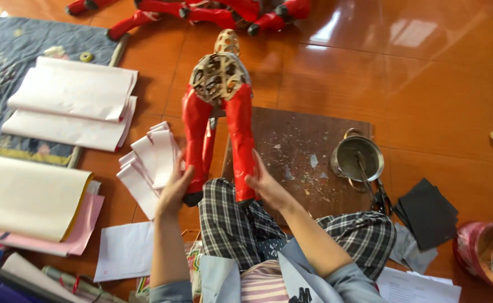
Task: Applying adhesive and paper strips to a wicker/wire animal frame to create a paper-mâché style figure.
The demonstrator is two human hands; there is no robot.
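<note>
The left hand [174, 188] wraps its fingers around the lower end of 1 red-papered leg, and the right hand [264, 188] grips the other leg near its black foot. Both legs belong to a figure [219, 112] with a bare woven frame at its top, lying over the person's checked-trouser knee and pointing toward 12 o'clock.

At 9 o'clock from the left hand, just beside it, lies a fan of small white paper strips [148, 163]. Farther out at 10 o'clock, 2 stacks of white sheets [72, 104] rest on a blue mat [11, 50]. At 8 o'clock sits a cream and pink paper pile [30, 205].

Under the figure is a brown board [308, 143] flecked with paper scraps. At 3 o'clock from the right hand stands a metal pot [357, 159], with black paper squares [427, 213] beyond it. More red-covered figures [201, 12] lie at 12 o'clock.
</note>
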